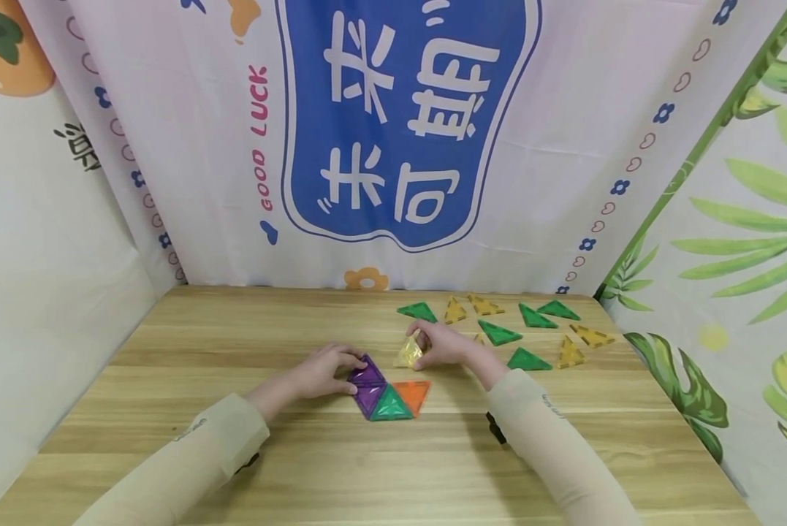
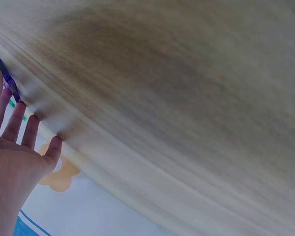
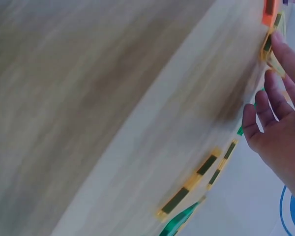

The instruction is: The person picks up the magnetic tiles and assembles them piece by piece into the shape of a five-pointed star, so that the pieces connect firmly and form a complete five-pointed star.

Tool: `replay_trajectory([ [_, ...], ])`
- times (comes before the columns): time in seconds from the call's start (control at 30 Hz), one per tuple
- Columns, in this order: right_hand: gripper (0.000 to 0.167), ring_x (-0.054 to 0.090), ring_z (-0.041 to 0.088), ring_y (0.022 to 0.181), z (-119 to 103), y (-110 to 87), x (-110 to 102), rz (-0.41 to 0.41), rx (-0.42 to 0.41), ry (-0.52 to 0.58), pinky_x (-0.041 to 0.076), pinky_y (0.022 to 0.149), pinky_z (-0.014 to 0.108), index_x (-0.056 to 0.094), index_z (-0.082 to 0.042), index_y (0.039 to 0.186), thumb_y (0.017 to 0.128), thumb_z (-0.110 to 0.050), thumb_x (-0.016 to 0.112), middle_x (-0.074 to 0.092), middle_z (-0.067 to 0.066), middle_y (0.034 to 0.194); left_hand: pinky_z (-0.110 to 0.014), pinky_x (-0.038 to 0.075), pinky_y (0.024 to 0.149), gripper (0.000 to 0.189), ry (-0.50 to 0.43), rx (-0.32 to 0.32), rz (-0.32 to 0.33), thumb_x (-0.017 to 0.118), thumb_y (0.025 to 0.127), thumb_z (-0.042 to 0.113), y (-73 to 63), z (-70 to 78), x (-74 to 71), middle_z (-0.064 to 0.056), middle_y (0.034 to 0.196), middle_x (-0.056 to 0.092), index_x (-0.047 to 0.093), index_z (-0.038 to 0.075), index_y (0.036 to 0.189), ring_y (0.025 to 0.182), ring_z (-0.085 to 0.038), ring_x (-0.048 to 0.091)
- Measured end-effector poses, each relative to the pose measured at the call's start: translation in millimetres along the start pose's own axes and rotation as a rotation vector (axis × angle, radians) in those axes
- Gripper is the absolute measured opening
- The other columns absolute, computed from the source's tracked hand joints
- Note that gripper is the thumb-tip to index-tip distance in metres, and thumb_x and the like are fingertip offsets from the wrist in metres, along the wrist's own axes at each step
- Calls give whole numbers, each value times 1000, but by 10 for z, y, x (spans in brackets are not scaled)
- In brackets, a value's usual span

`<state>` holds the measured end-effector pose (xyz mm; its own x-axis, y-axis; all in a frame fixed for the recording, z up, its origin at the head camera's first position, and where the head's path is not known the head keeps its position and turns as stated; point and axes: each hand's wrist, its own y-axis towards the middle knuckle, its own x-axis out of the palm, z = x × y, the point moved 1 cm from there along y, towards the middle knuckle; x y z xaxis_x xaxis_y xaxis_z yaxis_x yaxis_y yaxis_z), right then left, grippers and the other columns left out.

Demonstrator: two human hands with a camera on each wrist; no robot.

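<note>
My left hand (image 1: 321, 372) holds the left edge of two purple triangular magnetic tiles (image 1: 369, 397), thumb at the lower one and fingers at the upper. Beside them, a green triangular tile (image 1: 391, 405) and an orange triangular tile (image 1: 416, 394) continue the flat, fan-shaped group. Just above the orange tile, my right hand (image 1: 440, 342) pinches a yellow triangular tile (image 1: 409, 353) between thumb and fingers, tilted up from the table. In the right wrist view, the yellow tile (image 3: 267, 46) appears close to the orange tile (image 3: 269, 12).
Loose green triangular tiles (image 1: 500, 333) and yellow triangular tiles (image 1: 592, 336) lie scattered at the back right of the wooden table (image 1: 235, 453). A printed curtain (image 1: 222, 241) hangs along the table's back edge, with patterned cloths at both sides.
</note>
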<state>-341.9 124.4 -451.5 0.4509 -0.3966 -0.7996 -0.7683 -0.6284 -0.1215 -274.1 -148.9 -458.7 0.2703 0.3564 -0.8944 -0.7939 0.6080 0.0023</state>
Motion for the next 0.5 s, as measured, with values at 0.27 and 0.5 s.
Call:
replay_trajectory([
  [0.27, 53, 50, 12, 85, -76, -16, 33, -119, 4, -25, 44, 80, 28, 53, -10, 125, 78, -20, 78, 57, 2, 93, -61, 29, 103, 44, 4, 3, 0, 73, 82, 32, 13, 2, -4, -10, 136, 52, 64, 13, 121, 126, -34, 43],
  [0.5, 53, 49, 14, 85, -96, -41, 51, -143, 13, 11, 42, 80, 29, 54, -9, 127, 80, -20, 77, 57, 5, 96, -61, 29, 103, 44, 15, 8, 4, 73, 81, 32, 21, -25, 9, -10, 135, 52, 65, 13, 121, 126, -33, 43],
])
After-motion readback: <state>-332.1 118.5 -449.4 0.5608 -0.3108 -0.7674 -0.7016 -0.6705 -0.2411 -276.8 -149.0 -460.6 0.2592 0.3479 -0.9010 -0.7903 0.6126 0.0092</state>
